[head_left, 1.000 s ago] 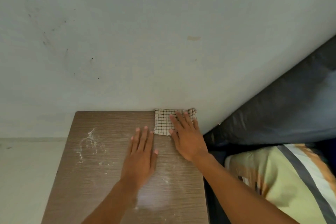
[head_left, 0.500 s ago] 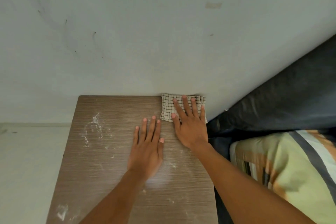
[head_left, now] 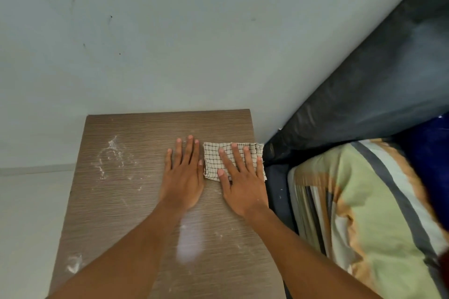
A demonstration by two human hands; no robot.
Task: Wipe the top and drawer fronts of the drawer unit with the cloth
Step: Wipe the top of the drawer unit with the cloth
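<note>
The brown wood-grain top of the drawer unit (head_left: pixel 136 201) fills the lower middle of the view, with white powdery smears on its left part and near the front left corner. A folded cream cloth with a black grid (head_left: pixel 213 160) lies flat near the top's right edge. My right hand (head_left: pixel 240 182) presses flat on the cloth, fingers spread over it. My left hand (head_left: pixel 184 177) rests palm down on the bare wood just left of the cloth, holding nothing. The drawer fronts are out of sight.
A pale wall (head_left: pixel 194 43) stands right behind the unit. A dark padded headboard (head_left: pixel 364 94) and a bed with a striped green and orange pillow (head_left: pixel 364 213) sit tight against the unit's right side. Pale floor (head_left: pixel 29 213) lies to the left.
My right hand has dragged the cloth from the back right corner toward me along the right edge. My left hand stays flat beside it.
</note>
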